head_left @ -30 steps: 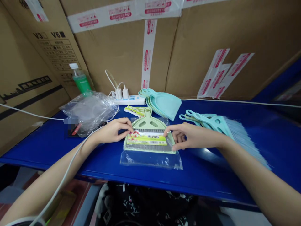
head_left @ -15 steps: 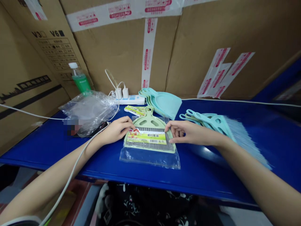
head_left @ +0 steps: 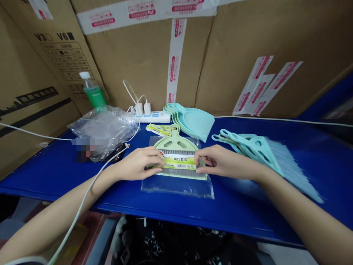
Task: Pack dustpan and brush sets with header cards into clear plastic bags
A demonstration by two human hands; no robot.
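A light green dustpan and brush set (head_left: 176,141) lies flat in a clear plastic bag (head_left: 176,185) in front of me, its handle pointing away. Across the grey bristles sits a yellow and white label card (head_left: 180,160) with printed characters. My left hand (head_left: 143,163) grips the left side of the set, with thumb and fingers closed at the card's left end. On the other side my right hand (head_left: 211,160) has its fingers curled and pinched at the right edge of card and pan. Whether the card is inside the bag I cannot tell.
Blue and green dustpans (head_left: 197,119) lie stacked behind the set; several brushes (head_left: 256,149) are at the right. More label cards (head_left: 158,129), a power strip (head_left: 157,117), crumpled plastic bags (head_left: 106,127) and a green bottle (head_left: 93,94) stand towards the back. A white cable (head_left: 91,191) crosses my left arm.
My left hand has shifted down along the left side of the set, its thumb now lower and covering the card's left end. The right hand stays at the right edge.
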